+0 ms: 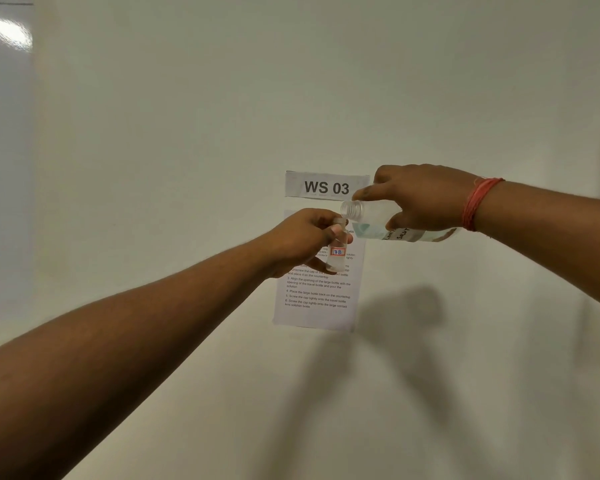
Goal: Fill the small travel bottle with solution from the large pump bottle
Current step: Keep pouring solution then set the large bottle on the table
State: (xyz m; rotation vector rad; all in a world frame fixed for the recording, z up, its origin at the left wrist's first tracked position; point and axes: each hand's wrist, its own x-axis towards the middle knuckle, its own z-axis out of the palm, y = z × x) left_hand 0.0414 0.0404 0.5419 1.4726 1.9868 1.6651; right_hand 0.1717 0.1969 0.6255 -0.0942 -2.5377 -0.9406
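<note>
My left hand point(302, 242) grips a small clear travel bottle point(337, 251), upright and uncapped, with a red-framed "7B" label. My right hand point(420, 199) holds the large clear bottle point(378, 225) on its side, uncapped, its threaded mouth pointing left just above and beside the small bottle's opening. Clear liquid lies along the lower side of the large bottle. A handwritten label shows on its body under my palm. No pump or cap is in view. Both hands are raised in front of a white wall.
A "WS 03" sign point(326, 184) and a printed instruction sheet point(317, 299) are stuck on the white wall point(187, 133) behind the hands. A red thread band point(478, 202) circles my right wrist. Shadows of the arms fall on the wall below.
</note>
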